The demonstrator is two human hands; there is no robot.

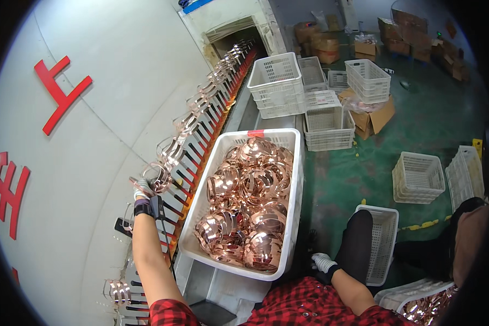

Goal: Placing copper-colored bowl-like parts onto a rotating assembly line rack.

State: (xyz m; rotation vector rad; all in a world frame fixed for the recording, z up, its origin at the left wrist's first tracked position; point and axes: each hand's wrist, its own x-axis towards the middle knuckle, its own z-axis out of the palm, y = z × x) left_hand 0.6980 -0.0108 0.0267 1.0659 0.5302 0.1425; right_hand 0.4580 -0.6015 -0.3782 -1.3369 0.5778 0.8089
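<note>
My left hand (142,188), in a striped white glove with a dark wristband, reaches to the conveyor line of red and black prongs. Its fingers are closed on a shiny copper-coloured slotted metal band (158,178), beside the row of similar pieces on the prongs (187,124). Low at my right side, near my dark-clad leg, my right hand (324,263) wears the same kind of glove; its fingers look loosely apart with nothing in them. Between my arms stands a large white tub (295,163), heaped with copper-coloured bands (255,185).
The conveyor runs into a wall opening (236,35). Stacked white crates (277,89) and an open cardboard box (376,118) stand beyond the tub. More crates (418,176) sit on the green floor to the right. Another person's sleeve (471,244) shows at the right edge.
</note>
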